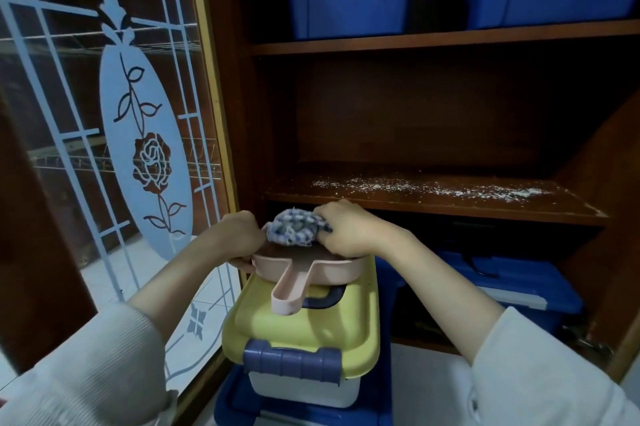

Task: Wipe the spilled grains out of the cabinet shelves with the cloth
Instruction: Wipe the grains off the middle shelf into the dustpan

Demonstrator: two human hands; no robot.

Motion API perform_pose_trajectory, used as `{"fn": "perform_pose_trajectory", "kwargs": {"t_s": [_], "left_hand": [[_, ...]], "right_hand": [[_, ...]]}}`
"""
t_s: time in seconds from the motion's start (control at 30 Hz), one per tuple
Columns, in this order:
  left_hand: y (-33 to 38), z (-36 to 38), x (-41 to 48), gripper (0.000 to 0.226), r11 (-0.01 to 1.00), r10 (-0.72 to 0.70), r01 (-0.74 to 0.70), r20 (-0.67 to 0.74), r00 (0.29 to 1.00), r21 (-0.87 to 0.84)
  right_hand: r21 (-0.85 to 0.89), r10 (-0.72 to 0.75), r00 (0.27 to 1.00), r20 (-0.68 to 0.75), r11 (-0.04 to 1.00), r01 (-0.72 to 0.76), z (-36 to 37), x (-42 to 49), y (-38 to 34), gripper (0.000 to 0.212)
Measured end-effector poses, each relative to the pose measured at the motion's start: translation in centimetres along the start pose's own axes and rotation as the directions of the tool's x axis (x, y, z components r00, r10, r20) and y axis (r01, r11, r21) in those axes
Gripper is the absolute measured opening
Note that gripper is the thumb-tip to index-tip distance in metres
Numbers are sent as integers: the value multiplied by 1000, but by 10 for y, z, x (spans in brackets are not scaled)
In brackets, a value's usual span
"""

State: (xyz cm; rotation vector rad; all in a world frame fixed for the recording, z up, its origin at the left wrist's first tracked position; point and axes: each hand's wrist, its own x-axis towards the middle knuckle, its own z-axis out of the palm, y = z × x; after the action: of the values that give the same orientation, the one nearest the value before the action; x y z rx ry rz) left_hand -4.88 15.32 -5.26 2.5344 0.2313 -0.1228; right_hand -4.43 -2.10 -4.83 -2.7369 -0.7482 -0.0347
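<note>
Right hand (pixel 349 231) fingers clutch the bunched cloth (pixel 297 227); left hand (pixel 239 235) grips the pink pan (pixel 304 266), handle pointing toward the person; grains (pixel 433 188) streak sideways beyond the fingers.

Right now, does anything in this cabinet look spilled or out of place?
Yes. White grains lie scattered in a band across the middle shelf, thickest toward its right end. The right hand holds the cloth over the pink dustpan.

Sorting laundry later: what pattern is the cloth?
Blue-and-white check, seen in the head view: cloth.
</note>
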Motion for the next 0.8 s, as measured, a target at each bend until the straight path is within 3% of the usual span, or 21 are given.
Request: {"fn": "perform_pose_trajectory", "kwargs": {"t_s": [0.2,0.27,0.33,0.4,0.47,0.57,0.7,0.8], "left_hand": [[-1,-3,1,27,1000,-6,6,49,999,-17],[1,-7,4,35,996,7,-11,33,999,92],[6,-14,9,35,952,117,-96,-56,992,290],[14,-18,17,31,899,275,-202,-141,951,389],[23,-18,23,36,892,364,-302,-136,922,336],[30,-13,39,47,873,434,-413,-29,900,258],[30,-5,62,60,843,403,-422,129,906,332],[28,5,75,60,843,336,-395,216,917,365]], "right_hand": [[318,44,954,-295,946,55,-5,-1,6,17],[403,131,891,-436,913,62,-5,3,10,18],[574,277,818,-504,815,78,-6,9,18,14],[752,456,747,-485,653,90,-10,14,29,17],[872,595,698,-399,482,87,-16,15,42,14],[931,632,706,-320,348,110,-23,12,58,12],[904,594,712,-375,403,140,-32,14,79,21],[841,551,712,-435,532,102,-39,31,93,23]]}}
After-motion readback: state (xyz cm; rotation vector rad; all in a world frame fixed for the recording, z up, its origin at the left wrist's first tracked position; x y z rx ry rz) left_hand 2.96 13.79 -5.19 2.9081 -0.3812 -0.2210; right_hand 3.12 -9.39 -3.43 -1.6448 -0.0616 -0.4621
